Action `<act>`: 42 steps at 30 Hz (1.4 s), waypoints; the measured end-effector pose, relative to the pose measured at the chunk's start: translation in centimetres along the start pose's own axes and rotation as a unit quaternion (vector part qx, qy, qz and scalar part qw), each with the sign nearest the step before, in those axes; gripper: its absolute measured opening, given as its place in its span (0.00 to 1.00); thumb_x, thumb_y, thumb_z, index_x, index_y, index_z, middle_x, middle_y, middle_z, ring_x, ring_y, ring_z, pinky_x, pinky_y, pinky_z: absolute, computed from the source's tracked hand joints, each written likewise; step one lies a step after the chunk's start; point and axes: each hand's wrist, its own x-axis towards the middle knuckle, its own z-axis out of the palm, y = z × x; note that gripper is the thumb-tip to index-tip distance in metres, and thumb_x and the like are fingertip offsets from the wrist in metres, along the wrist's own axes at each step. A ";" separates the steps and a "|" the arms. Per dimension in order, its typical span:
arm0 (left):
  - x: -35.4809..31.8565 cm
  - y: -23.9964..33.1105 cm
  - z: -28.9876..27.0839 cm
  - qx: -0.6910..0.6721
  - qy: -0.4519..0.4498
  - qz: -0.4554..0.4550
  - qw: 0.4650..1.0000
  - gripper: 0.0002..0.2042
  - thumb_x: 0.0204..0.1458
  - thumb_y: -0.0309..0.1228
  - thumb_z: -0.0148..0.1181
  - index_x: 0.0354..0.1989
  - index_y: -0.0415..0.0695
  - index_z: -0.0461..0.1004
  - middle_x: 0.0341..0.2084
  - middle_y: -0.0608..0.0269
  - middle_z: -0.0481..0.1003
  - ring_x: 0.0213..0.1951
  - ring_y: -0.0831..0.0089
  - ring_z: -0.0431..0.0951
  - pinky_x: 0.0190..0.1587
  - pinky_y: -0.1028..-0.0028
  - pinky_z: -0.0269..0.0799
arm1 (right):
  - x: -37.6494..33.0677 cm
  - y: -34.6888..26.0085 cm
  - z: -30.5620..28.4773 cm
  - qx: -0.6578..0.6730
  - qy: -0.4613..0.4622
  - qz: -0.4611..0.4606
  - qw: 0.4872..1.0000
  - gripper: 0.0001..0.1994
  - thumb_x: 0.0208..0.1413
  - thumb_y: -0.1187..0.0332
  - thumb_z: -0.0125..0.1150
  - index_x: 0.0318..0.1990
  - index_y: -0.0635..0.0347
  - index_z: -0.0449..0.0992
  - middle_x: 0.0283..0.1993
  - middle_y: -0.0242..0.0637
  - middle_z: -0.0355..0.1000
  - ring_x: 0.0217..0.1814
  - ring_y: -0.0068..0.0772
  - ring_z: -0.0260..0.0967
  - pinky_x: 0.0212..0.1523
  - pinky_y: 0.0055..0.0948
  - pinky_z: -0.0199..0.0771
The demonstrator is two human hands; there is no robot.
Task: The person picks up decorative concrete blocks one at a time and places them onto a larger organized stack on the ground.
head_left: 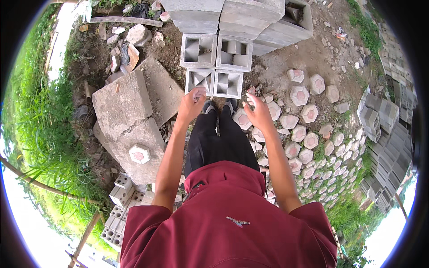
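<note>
At a rubble-strewn yard, with both bare hands reaching out past a maroon shirt (223, 201): left hand (192, 101) half open, fingers loosely bent over the near edge of the front left block (200, 79), nothing seen in its grasp; impossible to tell whether touching the concrete or just above it. Opposite, right hand (258, 109) open and empty, thumb spread from the fingers, just beside the near corner of the front right block (228, 83), a gap showing between. Between the hands and slightly beyond, the two grey hollow blocks side by side, cavities up. Directly past them, two more hollow blocks (233, 52), then a taller grey stack (250, 20). Between and below the hands, dark shoes (229, 106) near the front blocks. Left of the left hand, a broken concrete slab (118, 100), with one hexagonal paver (139, 154) on top, nearer the body. Right of the right hand, many more hexagonal pavers (299, 95) with pinkish centres, spread over the ground.
</note>
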 end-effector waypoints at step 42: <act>25.6 -17.5 23.8 -0.600 0.107 -0.334 0.719 0.15 0.49 0.19 0.50 0.46 0.30 0.62 0.50 0.43 0.62 0.55 0.42 0.66 0.51 0.29 0.67 | 33.2 25.7 4.4 -0.074 0.113 0.171 0.976 0.29 0.49 0.52 0.61 0.49 0.73 0.72 0.49 0.63 0.71 0.54 0.59 0.70 0.55 0.44 0.69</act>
